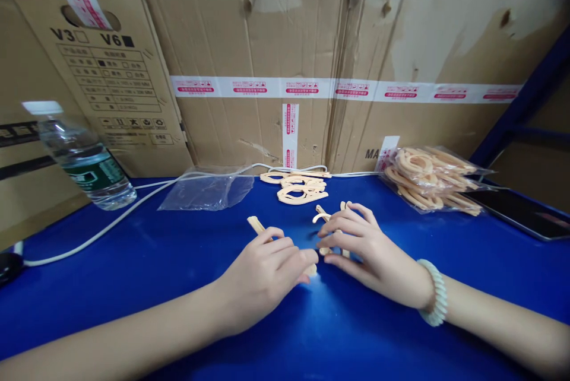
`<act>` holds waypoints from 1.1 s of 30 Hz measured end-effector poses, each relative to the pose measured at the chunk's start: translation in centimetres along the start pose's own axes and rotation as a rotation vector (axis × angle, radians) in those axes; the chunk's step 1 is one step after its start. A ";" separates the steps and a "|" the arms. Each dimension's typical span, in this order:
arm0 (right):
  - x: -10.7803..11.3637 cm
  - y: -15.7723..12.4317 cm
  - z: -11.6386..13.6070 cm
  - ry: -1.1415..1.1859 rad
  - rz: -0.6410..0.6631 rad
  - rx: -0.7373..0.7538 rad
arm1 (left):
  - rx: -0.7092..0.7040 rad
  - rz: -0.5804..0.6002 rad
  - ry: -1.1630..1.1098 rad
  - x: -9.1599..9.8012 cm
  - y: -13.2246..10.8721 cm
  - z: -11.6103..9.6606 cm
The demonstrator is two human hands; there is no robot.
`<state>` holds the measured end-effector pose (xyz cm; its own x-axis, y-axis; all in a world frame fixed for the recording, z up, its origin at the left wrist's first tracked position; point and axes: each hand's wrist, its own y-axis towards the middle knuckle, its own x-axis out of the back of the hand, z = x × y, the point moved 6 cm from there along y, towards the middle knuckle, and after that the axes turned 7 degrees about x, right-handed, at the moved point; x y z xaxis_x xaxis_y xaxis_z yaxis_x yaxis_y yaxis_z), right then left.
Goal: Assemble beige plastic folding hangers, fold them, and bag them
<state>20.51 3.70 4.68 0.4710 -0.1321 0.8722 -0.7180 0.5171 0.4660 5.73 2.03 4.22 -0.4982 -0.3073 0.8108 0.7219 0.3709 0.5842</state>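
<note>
My left hand [271,274] is closed around a beige folding hanger [256,225], whose one arm sticks out past the fingers at the upper left. Another bit of it shows below the fingertips. Close by on the right, my right hand [365,244] has its fingers curled over another beige folding hanger [324,215] with a small curved hook. The fingers hide much of this one. Behind the hands, several folded beige hangers [303,193] lie in a loose pile on the blue table [214,333].
Bagged beige hangers [430,176] are stacked at the right, beside a dark phone [525,212]. An empty clear bag [207,190] lies back left. A water bottle [89,161] and a white cable [102,235] are at the left. Cardboard [258,31] walls the back.
</note>
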 end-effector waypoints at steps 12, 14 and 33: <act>-0.6 0.1 -0.4 -0.041 0.060 -0.002 | 0.084 0.192 -0.056 -1.1 -0.5 0.2; -0.8 0.1 0.0 -0.046 0.093 0.021 | 0.098 0.190 -0.058 -1.1 -0.5 0.4; 0.5 0.2 -3.1 0.036 0.172 -0.040 | 0.156 0.231 -0.020 -1.3 -0.2 1.6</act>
<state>22.18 6.34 4.73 0.3615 -0.0090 0.9323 -0.7690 0.5625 0.3036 5.44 3.73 3.13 -0.3389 -0.1822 0.9230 0.7357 0.5601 0.3807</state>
